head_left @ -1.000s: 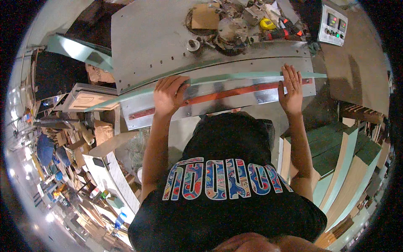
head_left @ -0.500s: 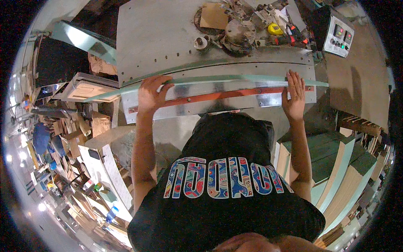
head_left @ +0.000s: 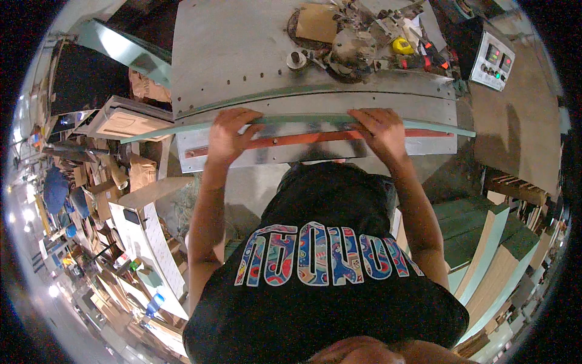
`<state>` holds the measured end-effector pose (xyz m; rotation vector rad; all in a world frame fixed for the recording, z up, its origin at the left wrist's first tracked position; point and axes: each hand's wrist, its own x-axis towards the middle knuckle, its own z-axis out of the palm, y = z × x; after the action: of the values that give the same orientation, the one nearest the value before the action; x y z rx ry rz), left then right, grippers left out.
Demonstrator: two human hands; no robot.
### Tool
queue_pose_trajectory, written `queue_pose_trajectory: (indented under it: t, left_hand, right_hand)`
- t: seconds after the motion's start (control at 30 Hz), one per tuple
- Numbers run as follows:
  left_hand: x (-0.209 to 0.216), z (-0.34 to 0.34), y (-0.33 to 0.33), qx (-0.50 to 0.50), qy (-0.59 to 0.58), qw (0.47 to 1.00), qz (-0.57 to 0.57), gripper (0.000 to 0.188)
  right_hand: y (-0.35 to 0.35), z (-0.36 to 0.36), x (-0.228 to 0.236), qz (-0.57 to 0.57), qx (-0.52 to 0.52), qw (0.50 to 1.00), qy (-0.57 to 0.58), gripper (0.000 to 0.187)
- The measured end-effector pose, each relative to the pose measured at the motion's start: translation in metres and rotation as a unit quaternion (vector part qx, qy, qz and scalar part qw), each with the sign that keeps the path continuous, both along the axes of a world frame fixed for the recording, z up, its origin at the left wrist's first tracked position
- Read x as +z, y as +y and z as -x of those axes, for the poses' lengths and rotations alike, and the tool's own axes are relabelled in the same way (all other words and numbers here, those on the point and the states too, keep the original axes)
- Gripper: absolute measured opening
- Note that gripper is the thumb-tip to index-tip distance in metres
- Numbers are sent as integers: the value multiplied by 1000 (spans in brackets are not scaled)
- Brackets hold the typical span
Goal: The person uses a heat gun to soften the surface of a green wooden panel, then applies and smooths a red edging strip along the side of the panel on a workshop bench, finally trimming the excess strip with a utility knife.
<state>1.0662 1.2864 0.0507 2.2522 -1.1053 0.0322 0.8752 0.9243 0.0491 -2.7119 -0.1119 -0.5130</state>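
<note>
Since the earlier frames, the left hand (head_left: 230, 137) is staying near the left part of a long, thin, pale green strip (head_left: 306, 119), while the right hand (head_left: 383, 134), earlier resting close to the right end, is now sitting much nearer the left one. Both hands are grasping the strip, fingers bending over its far side and thumbs lying along the near side. The strip is running left to right across the near part of a grey metal tabletop (head_left: 230, 45), its two ends reaching past the tabletop's edges.

Counting from the left, one pale green board (head_left: 124, 51) is slanting at the far left; one flat red bar (head_left: 318, 138) is lying on the near side of the strip; one round, dusty metal machine part (head_left: 353, 50) is standing on the far side; one yellow tape measure (head_left: 401, 46) is resting right of it; one pale control panel (head_left: 492, 64) is showing two lit readouts at the far right.

The left hand is covering some of the strip, and the right hand is hiding part of the red bar. Clutter around the tape measure is overlapping and hard to make out.
</note>
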Motion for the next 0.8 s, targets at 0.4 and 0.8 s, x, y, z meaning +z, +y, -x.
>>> queue_pose_trajectory:
  t: [0.4, 0.8]
  left_hand:
    - [-5, 17, -53, -24, -41, 999, 25, 23]
    - [-5, 28, -93, -75, -66, 993, 58, 24]
  right_hand:
    - [29, -32, -1, -67, 24, 997, 23, 31]
    - [33, -35, -2, -72, 15, 997, 37, 25]
